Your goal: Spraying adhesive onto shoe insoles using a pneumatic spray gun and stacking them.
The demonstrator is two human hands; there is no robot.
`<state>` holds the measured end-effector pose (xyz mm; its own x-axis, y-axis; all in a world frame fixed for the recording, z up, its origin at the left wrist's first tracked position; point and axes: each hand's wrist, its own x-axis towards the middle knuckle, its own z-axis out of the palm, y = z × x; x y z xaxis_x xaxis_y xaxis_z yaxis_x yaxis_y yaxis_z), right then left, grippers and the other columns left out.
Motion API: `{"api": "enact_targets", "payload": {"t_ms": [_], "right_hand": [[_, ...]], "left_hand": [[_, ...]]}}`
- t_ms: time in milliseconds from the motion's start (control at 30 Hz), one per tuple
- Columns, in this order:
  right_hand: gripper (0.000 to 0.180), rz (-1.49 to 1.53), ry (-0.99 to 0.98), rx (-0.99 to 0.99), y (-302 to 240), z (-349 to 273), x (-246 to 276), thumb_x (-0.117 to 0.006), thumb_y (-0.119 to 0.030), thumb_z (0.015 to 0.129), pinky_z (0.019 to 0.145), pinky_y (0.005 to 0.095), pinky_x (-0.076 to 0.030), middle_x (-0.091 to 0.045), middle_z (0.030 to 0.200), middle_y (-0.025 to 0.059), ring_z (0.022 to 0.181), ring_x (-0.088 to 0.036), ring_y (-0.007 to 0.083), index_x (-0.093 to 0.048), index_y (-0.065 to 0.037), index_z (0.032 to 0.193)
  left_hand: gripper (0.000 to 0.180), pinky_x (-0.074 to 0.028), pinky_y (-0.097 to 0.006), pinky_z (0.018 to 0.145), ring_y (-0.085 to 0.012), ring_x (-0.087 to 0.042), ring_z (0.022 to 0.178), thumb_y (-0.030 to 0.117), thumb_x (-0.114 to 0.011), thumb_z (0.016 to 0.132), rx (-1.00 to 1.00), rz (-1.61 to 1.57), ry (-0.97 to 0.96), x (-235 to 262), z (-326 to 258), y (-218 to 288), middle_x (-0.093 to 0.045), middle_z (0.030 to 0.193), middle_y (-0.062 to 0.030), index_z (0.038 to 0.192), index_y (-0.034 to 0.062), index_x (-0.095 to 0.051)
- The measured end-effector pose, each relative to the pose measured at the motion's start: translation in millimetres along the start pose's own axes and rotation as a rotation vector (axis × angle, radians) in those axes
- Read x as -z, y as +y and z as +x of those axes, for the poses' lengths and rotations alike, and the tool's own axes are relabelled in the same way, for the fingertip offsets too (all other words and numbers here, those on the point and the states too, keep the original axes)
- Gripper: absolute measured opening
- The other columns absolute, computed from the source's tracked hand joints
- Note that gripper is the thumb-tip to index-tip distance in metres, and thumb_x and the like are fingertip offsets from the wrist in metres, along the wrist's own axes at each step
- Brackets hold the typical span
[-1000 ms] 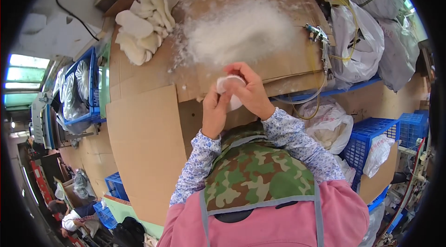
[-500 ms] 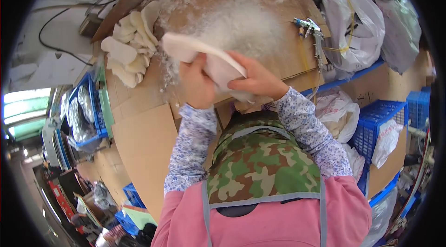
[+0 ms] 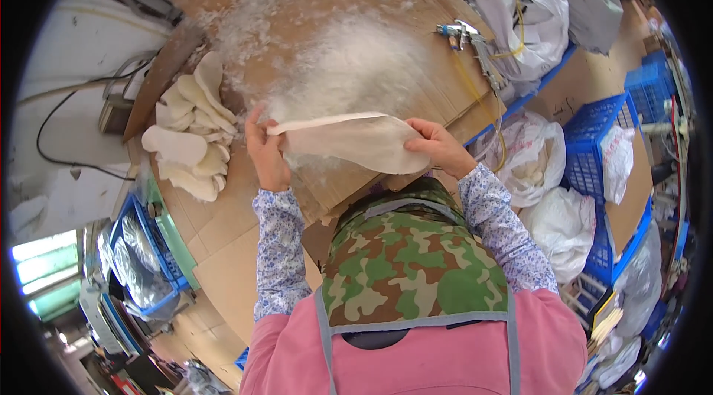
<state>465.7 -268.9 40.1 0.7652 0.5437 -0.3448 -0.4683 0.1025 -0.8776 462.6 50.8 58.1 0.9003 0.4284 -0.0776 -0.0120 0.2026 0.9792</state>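
Observation:
A cream insole-shaped piece is stretched out level between my hands, over the near edge of the cardboard-covered table. My left hand pinches its left end, and my right hand grips the right end between thumb and fingers. The far edge of the piece looks slightly folded or doubled. Beyond it, white fluffy fibre is heaped and scattered over the cardboard. To the left of my left hand lies a loose pile of similar cream insoles.
A spray gun with a yellow hose rests at the table's right. Beyond it stand white plastic bags and a blue crate. On the left are another blue crate with plastic-wrapped contents and a black cable.
My hands have moved apart, and the insole went from tilted and bunched to spread out level between them. The whole view has shifted slightly.

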Motion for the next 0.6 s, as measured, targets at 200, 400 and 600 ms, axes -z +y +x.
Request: {"api": "enact_targets", "payload": {"t_ms": [200,400,600], "right_hand": [[0.029,-0.525,0.480,0.277,0.6,14.4,12.8,-0.064,-0.013,0.085,0.076,0.0266,-0.048,-0.066,0.093,0.0054,0.084,-0.060,0.0116,-0.062,-0.001,0.112],[0.032,-0.598,0.497,0.354,-15.0,69.7,46.5,-0.073,-0.017,0.080,0.067,0.0281,-0.048,-0.066,0.082,0.0082,0.070,-0.057,0.0128,-0.064,-0.004,0.108],[0.032,-0.726,0.382,0.479,-27.5,159.6,59.6,-0.075,-0.017,0.081,0.060,0.0259,-0.044,-0.061,0.073,0.0063,0.063,-0.051,0.0119,-0.063,-0.008,0.110]], "left_hand": [[0.031,-0.042,-0.025,0.069,-0.0092,-0.048,0.079,-0.002,-0.044,0.074,0.338,0.141,-0.227,29.6,-15.7,-49.0,-0.053,0.089,-0.0006,0.100,0.0040,-0.060],[0.020,-0.050,-0.033,0.085,-0.0165,-0.058,0.096,0.004,-0.051,0.086,0.410,-0.264,0.027,12.8,-40.7,-59.0,-0.058,0.101,-0.0053,0.105,0.0045,-0.054],[0.026,-0.049,-0.031,0.083,-0.0178,-0.058,0.096,0.003,-0.052,0.089,0.282,-0.113,0.218,-0.8,-51.3,-75.6,-0.057,0.107,-0.0074,0.114,0.0022,-0.048]]}}
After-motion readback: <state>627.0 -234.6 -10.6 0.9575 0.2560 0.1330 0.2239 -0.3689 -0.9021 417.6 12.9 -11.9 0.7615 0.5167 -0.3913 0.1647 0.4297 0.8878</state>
